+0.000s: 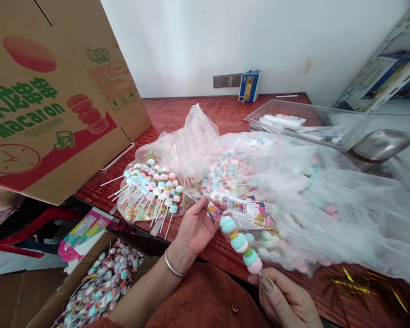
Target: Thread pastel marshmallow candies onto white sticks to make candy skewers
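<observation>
My right hand (287, 296) pinches the short stick end of a marshmallow skewer (239, 242), whose blue, white and pink pieces alternate with small yellow and green ones. The skewer slants up and left toward my left hand (200, 228). There, thumb and fingers are closed on a small printed plastic wrapper (214, 211), close to the skewer's tip. Whether the tip is inside the wrapper I cannot tell. Just behind lies a stack of flat printed wrappers (244, 209). Left of it, many unwrapped skewers (157, 182) rest on a bag of small coloured candies (133, 212).
Large clear bags of marshmallows (328, 200) cover the table's right side. A cardboard box (61, 91) stands at left; below it an open carton (85, 269) holds wrapped skewers. Farther back are a clear plastic bin (294, 109), a blue device (250, 85) and gold ties (362, 287) nearer me.
</observation>
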Available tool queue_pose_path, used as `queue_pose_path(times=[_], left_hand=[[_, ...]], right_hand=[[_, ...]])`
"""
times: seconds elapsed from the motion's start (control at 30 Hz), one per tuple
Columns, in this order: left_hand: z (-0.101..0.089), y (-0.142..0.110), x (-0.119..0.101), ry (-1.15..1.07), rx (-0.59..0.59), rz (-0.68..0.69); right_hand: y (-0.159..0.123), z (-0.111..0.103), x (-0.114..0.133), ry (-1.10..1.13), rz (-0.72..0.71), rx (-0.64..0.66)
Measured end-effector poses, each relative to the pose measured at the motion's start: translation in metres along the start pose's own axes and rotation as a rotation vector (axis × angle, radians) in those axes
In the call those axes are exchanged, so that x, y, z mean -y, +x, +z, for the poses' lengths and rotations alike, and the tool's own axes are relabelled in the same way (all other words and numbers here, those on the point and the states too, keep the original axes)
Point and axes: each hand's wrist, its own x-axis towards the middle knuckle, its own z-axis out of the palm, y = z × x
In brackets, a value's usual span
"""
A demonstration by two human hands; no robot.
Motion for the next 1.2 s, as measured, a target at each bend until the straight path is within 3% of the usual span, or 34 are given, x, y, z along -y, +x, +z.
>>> queue_pose_path(times=[0.23,0.37,0.67,0.83,1.0,1.2], left_hand=[[0.001,-0.003,0.003,0.033,0.026,-0.017],[0.001,-0.004,0.006,0.044,0.028,-0.013],[0.003,-0.003,0.009,0.047,-0.027,0.027],[0.007,-0.004,0.012,0.051,-0.073,0.103],[0.008,-0.004,0.014,0.058,-0.114,0.137],[0.01,-0.005,0.016,0.034,-0.125,0.105]], right_hand=[[0.001,0.001,-0.004,0.097,0.037,0.067],[0.004,-0.003,0.0,-0.051,-0.045,0.05],[0.009,-0.006,0.006,-0.72,-0.642,-0.116],[0.013,-0.008,-0.004,-1.149,-0.96,-0.297],[0.013,-0.008,-0.004,-1.349,-1.001,-0.39],[0.012,-0.01,-0.01,-1.293,-0.94,-0.421]])
